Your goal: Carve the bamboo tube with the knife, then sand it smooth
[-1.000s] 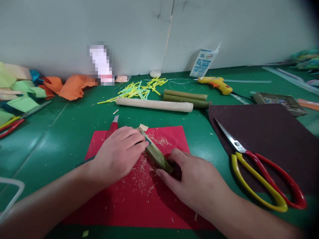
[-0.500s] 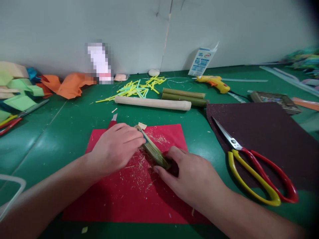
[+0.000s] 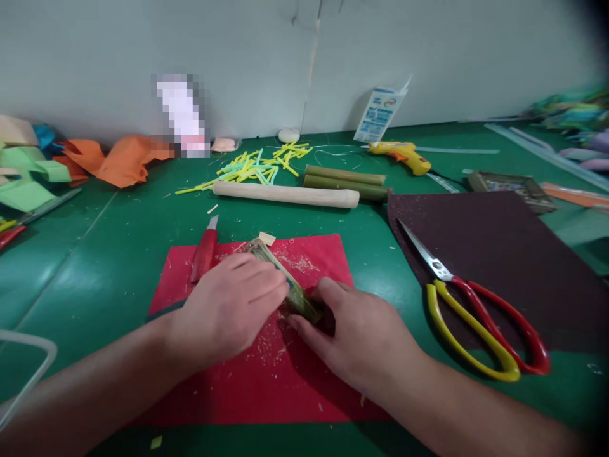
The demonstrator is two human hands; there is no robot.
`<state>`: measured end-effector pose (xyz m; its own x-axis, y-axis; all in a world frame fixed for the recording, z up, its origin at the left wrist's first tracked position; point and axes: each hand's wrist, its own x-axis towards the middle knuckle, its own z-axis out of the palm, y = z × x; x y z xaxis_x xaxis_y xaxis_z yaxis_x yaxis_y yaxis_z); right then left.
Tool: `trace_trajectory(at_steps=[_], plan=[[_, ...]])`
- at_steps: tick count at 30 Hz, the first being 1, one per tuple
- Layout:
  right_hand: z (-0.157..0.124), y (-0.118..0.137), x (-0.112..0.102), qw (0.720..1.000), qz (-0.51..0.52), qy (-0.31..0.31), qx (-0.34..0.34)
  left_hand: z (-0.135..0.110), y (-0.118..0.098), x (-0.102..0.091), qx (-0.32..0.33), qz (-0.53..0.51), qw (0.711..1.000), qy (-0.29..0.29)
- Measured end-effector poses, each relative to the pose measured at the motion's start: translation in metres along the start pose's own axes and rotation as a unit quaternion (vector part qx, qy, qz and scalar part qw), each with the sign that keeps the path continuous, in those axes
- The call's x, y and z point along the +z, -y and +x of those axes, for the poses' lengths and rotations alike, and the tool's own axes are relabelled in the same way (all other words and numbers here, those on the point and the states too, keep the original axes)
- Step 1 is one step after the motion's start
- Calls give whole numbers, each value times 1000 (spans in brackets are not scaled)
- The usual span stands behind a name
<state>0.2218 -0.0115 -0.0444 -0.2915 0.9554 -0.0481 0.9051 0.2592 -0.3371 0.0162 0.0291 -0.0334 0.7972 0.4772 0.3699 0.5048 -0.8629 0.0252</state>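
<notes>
A short greenish piece of bamboo (image 3: 301, 301) lies slantwise over a red sheet (image 3: 304, 387) strewn with fine shavings. My right hand (image 3: 359, 330) grips its near end between thumb and fingers. Across the middle of the bamboo, my left hand (image 3: 233, 298) is closed on a narrow dark blue-grey strip (image 3: 166, 310). One part of the strip sticks out behind the wrist and a bit of blue shows at the fingertips; the rest is hidden by the hand. Just beyond the left hand rests a red-handled craft knife (image 3: 204, 254), blade pointing away.
Large red-and-yellow-handled scissors (image 3: 442, 273) lie on a dark brown sheet (image 3: 490, 235) at right. Behind the red sheet are a pale stick (image 3: 285, 194), two green bamboo lengths (image 3: 345, 182) and yellow-green straw pieces (image 3: 247, 168). A yellow glue gun (image 3: 402, 155) sits near the wall.
My left hand has slid along the bamboo toward me and slightly right, uncovering the knife's handle and part of the strip. My right hand keeps its grip. The view has shifted slightly.
</notes>
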Motion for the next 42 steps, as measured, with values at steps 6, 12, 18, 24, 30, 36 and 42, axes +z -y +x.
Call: trace_trajectory(at_steps=[6,12,18,24,30,36,42], plan=[[0,0,1,1000,3,15,8,0,1,2,-28,30,999,-11],[1,0,2,1000,5,20,9,4,-10,2,-16,7,1000,-15],[2,2,1,1000,2,5,7,0,-12,3,-54,16,998,-40],[2,0,3,1000,1,-2,7,-1,-7,3,-89,61,994,-23],[1,1,2,1000,9,8,15,0,-6,4,-47,23,998,-35],[0,0,3,1000,3,10,16,-2,-7,3,-52,29,998,-26],[0,0,2,1000,9,18,22,-4,-4,3,-87,65,994,-21]])
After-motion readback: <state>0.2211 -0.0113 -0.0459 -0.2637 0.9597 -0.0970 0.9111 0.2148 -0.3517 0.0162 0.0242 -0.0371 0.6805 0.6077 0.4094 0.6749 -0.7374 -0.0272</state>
